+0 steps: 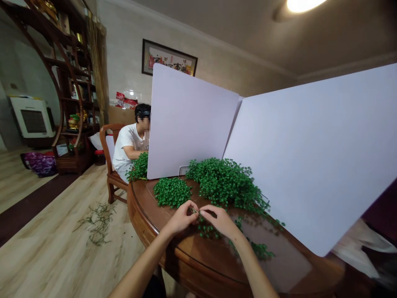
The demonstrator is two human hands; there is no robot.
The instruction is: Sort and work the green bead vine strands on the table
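Observation:
My left hand (182,217) is pinched on the thin stem of a green sprig, low over the near part of the round wooden table (144,211). Fingertips of my right hand (219,219) are closed at the same stem, almost touching the left ones. Small green heads (208,231) show below and between my hands. Just beyond my left hand lies a low heap of loose green heads (172,192). A larger pile of leafy green sprigs (228,182) rises behind my right hand. More sprigs (262,251) lie by my right forearm.
Tall white panels (192,124) stand across the table behind the piles. At left, a person in a white shirt (127,142) sits on a wooden chair (116,190) beside more greenery (138,167). Bare stems (97,223) litter the floor near a wooden shelf unit (70,161).

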